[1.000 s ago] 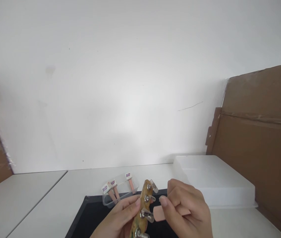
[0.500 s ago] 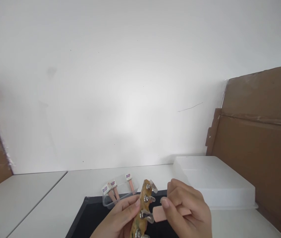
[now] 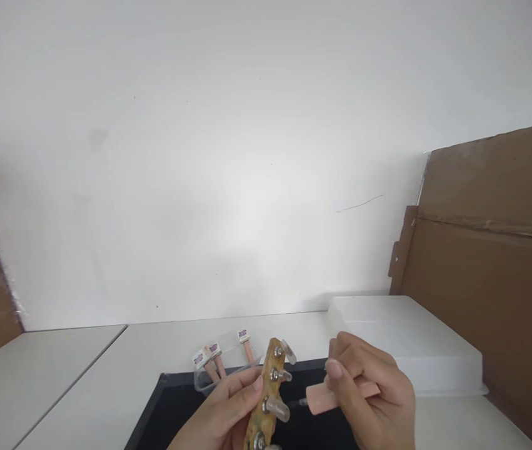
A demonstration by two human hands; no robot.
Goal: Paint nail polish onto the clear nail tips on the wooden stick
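Observation:
My left hand [image 3: 228,406] grips a narrow wooden strip [image 3: 270,381] by its left side. Along the strip stand several round metal mounts, each bearing a clear nail tip [image 3: 278,409] that points right. Pinched in my right hand [image 3: 373,394] is a pink nail polish cap with a brush [image 3: 322,398], its handle lying across the fingers. The brush end points left at the strip and sits a little apart from the nearest nail tip. Below, the strip's lower end runs out of view.
Behind my left hand a clear plastic tray [image 3: 202,382] holds several nail polish bottles [image 3: 214,351] with pink caps. A black mat [image 3: 162,400] lies under my hands on the white table [image 3: 73,381]. At right are a white plastic box [image 3: 411,344] and cardboard [image 3: 491,269].
My right hand has moved right, drawing the brush away from the nail tip it was against. The strip in my left hand has shifted slightly left.

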